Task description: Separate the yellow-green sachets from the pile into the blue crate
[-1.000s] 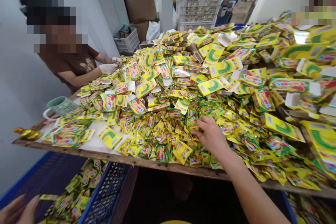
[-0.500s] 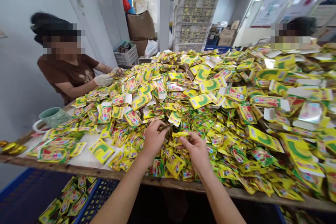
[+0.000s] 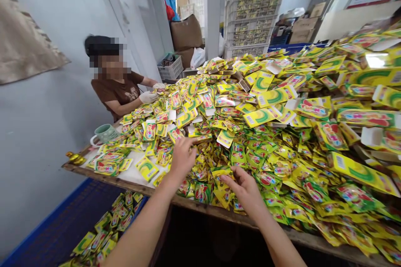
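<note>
My right hand (image 3: 247, 190) pinches the edge of a small yellow sachet (image 3: 222, 172) between thumb and fingers, low over a heap of similar sachets (image 3: 269, 179) near the front edge. To its left, my left hand (image 3: 182, 158) is raised above the heap with its fingers curled inward. Its fingertips come close to a narrow yellow box (image 3: 202, 138); whether they touch it, or what lies in them, I cannot make out. Behind both hands rises a pile of flat yellow and green printed boxes (image 3: 263, 116), some with open white flaps.
A person (image 3: 120, 87) with white gloves handles packs at the left. A green mug (image 3: 105, 133) stands on the wooden-edged table (image 3: 125, 181), near a gold ornament (image 3: 75, 158). Below sits a blue crate (image 3: 59, 221) with filled packs. White crates (image 3: 253, 12) are stacked behind.
The view has swung right. My left hand has moved away from my right hand, leftward over the pile. My right hand still pinches a yellow sachet, now lower and nearer the table's front edge.
</note>
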{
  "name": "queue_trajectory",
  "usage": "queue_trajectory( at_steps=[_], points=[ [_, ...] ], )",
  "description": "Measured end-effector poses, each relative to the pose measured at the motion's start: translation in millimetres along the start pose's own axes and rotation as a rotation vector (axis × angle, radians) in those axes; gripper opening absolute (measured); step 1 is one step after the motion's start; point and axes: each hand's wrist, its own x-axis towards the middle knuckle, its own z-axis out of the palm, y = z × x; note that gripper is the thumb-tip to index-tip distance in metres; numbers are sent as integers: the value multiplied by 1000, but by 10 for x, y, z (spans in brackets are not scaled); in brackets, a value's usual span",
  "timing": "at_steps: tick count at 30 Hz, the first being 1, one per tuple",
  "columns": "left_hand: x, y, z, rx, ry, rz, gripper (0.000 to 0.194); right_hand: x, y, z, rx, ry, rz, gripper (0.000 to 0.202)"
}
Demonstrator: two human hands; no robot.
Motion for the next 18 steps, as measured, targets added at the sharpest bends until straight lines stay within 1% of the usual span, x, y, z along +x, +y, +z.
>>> queue_trajectory(
  at_steps=[1, 2, 4, 5, 7, 8, 9, 10, 11, 12, 13, 14, 15, 16, 18],
  points=[
    [111, -68, -14, 112, 92, -2, 27, -27, 13, -2, 6, 16, 9, 30],
    [214, -121, -34, 179, 132, -11, 24, -49, 25, -12, 15, 21, 18, 31],
    [365, -163, -114, 195, 124, -30, 15, -79, 41, -61, 42, 21, 34, 31],
    [404, -146, -179, 174, 112, -26, 11, -90, 41, -98, 63, 21, 42, 31],
    [405, -42, -351, 90, 107, -9, 9, -109, 11, -175, 106, 47, 50, 30],
    [372, 36, -442, 25, 90, -8, 11, -119, -24, -204, 128, 80, 50, 30],
    [323, 123, -521, -51, 45, -16, 15, -126, -73, -219, 152, 121, 45, 31],
    [260, 211, -575, -126, -34, -29, 19, -131, -133, -217, 176, 167, 34, 31],
    [187, 292, -595, -189, -137, -41, 22, -132, -200, -196, 198, 202, 17, 31],
    [106, 358, -574, -229, -252, -50, 25, -127, -267, -158, 212, 219, -5, 30],
    [19, 402, -512, -247, -359, -58, 28, -118, -325, -107, 211, 219, -33, 28],
    [-73, 420, -417, -266, -439, -67, 31, -106, -366, -48, 185, 210, -73, 26],
    [-167, 413, -299, -303, -483, -81, 36, -93, -386, 11, 127, 194, -125, 24],
    [-260, 384, -172, -365, -501, -109, 41, -82, -381, 64, 41, 175, -189, 21],
    [-432, 282, 59, -550, -480, -204, 48, -68, -314, 127, -177, 144, -324, 15]
  ],
)
